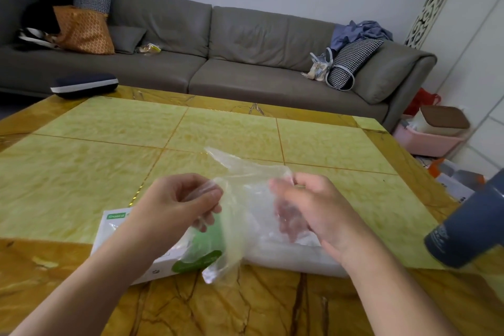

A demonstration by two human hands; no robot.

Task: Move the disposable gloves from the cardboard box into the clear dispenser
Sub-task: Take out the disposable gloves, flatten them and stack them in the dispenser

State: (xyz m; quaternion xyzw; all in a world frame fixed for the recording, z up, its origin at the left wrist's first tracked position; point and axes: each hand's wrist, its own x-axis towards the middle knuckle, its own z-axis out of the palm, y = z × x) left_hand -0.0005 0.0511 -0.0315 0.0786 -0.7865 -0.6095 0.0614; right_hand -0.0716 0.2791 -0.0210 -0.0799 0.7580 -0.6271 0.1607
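Note:
A thin clear disposable glove [245, 199] hangs stretched between my two hands above the table. My left hand [180, 204] pinches its left edge between thumb and curled fingers. My right hand [308, 207] grips its right side, with some fingers showing through the film. Below my left hand lies the white cardboard box [114, 229] with green print. To its right, under my right hand, lies the clear dispenser [289, 256] with whitish gloves inside; the hanging glove partly hides it.
The yellow-green marble table [136, 172] has brown borders. A dark blue cylinder [469, 229] juts in at the right edge. A navy case [84, 84] lies at the far left corner. A grey sofa [245, 43] stands behind, a pink bin [428, 139] on the floor at right.

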